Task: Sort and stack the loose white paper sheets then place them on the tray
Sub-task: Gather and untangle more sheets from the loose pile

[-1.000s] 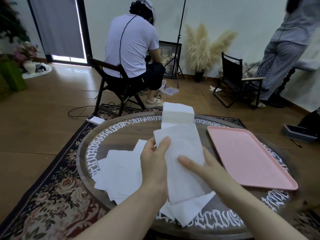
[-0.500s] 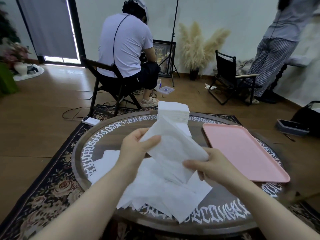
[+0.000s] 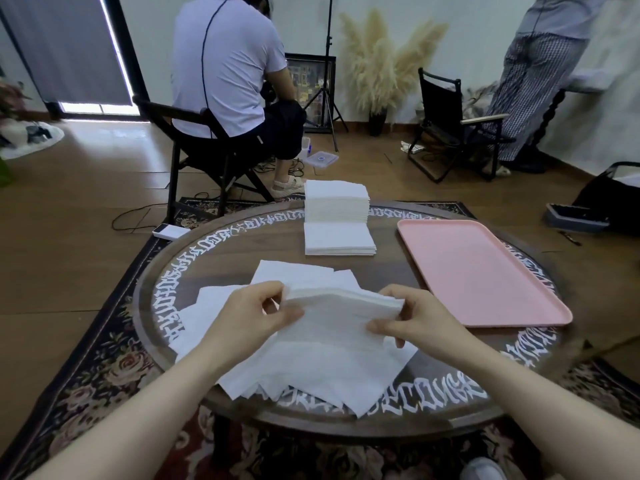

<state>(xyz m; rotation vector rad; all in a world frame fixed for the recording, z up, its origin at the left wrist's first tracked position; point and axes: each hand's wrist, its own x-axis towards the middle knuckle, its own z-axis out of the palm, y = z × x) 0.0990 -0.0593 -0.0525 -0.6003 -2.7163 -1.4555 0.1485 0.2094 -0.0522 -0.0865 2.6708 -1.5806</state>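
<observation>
Left hand [image 3: 254, 315] pinching left end of held paper sheets [image 3: 337, 315]; right hand [image 3: 414, 318] pinching right end. Sheets hanging just above loose white pile [image 3: 311, 372] lying at table's 6 o'clock. Neat stacks [image 3: 336, 216] sitting at 12 o'clock. Pink tray [image 3: 481, 271] lying at 3 o'clock on round table [image 3: 221, 254].

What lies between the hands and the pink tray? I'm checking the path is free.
Head view: only bare tabletop lies between the right hand, gripping a sheet with the left hand, and the tray.
</observation>
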